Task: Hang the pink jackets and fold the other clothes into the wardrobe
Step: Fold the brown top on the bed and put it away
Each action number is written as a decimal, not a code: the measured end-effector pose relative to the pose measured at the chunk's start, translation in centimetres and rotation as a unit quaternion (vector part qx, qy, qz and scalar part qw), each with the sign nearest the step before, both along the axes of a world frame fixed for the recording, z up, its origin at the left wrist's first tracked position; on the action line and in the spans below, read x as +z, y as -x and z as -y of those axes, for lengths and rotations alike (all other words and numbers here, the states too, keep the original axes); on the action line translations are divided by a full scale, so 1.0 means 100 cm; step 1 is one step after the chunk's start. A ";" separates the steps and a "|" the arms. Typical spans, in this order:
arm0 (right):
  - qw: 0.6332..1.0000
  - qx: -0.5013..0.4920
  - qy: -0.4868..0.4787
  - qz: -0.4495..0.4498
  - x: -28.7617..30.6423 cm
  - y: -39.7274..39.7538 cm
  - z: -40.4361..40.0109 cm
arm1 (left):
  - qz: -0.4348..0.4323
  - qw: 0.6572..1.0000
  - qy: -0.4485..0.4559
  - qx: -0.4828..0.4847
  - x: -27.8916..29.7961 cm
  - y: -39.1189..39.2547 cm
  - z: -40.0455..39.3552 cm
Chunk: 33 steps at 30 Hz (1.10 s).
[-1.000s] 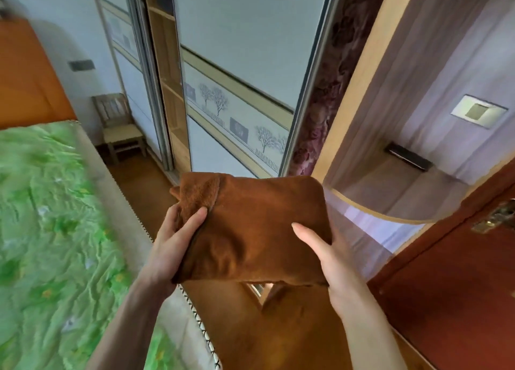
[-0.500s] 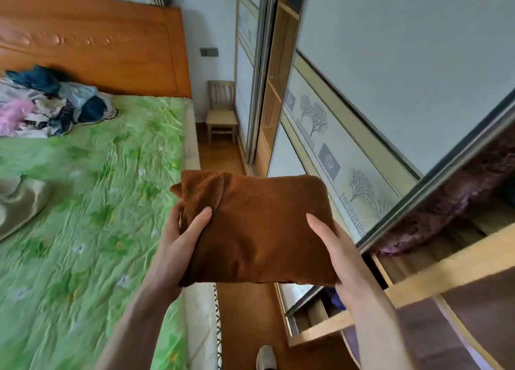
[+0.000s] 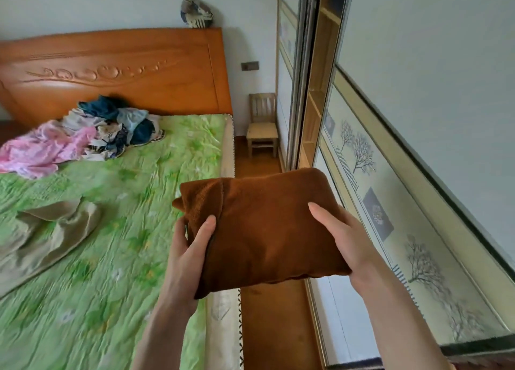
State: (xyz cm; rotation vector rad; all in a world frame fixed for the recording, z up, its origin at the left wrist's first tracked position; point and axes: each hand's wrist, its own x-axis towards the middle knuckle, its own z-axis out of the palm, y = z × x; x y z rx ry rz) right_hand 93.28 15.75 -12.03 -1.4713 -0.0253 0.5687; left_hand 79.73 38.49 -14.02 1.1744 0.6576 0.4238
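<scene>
A folded brown fleece garment point(image 3: 267, 227) hangs in the air between the bed and the wardrobe. My left hand point(image 3: 186, 255) grips its left edge, thumb on top. My right hand point(image 3: 342, 238) holds its right edge the same way, with the fingers hidden underneath. A pink garment point(image 3: 41, 149) lies in a heap at the head of the bed point(image 3: 117, 258), beside a pile of mixed blue and white clothes point(image 3: 122, 124). A beige garment point(image 3: 47, 238) lies crumpled on the bed's left side. The wardrobe's sliding door point(image 3: 404, 174) runs along the right, with a gap showing wooden shelves point(image 3: 320, 91).
A small wooden chair point(image 3: 262, 124) stands in the far corner at the end of the narrow wooden floor strip point(image 3: 267, 322) between bed and wardrobe. An orange wooden headboard point(image 3: 111, 71) backs the bed, with a patterned object point(image 3: 195, 13) on top.
The view has swung left from the wardrobe's open compartment toward the bed and headboard. Both hands keep the same hold on the folded brown garment.
</scene>
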 end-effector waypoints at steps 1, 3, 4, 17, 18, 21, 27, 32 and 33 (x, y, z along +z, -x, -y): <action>1.000 -0.002 -0.003 0.005 -0.001 -0.012 -0.007 | -0.001 1.000 0.003 0.002 0.001 -0.011 -0.005; 1.000 -0.002 -0.004 0.014 -0.002 -0.037 -0.022 | -0.005 1.000 0.004 0.011 0.001 -0.035 -0.019; 1.000 -0.005 -0.005 0.018 -0.003 -0.049 -0.030 | -0.005 1.000 0.002 0.014 0.000 -0.047 -0.027; 1.000 0.007 0.004 -0.002 0.004 -0.171 -0.145 | 0.016 0.999 -0.036 0.002 0.005 -0.181 -0.148; 1.000 0.009 0.010 0.001 0.007 -0.179 -0.150 | 0.015 0.999 -0.034 0.001 0.005 -0.190 -0.153; 0.999 -0.012 0.028 0.010 0.011 -0.206 -0.165 | 0.018 1.000 -0.012 -0.004 0.004 -0.220 -0.165; 0.998 -0.042 0.037 0.031 -0.004 -0.278 -0.189 | 0.016 0.999 0.012 -0.026 -0.003 -0.296 -0.193; 0.998 -0.034 0.044 0.035 -0.009 -0.359 -0.219 | 0.001 1.000 0.015 -0.019 -0.005 -0.374 -0.220; 0.998 -0.034 0.042 0.037 -0.006 -0.375 -0.226 | 0.001 1.000 0.016 -0.020 -0.002 -0.391 -0.227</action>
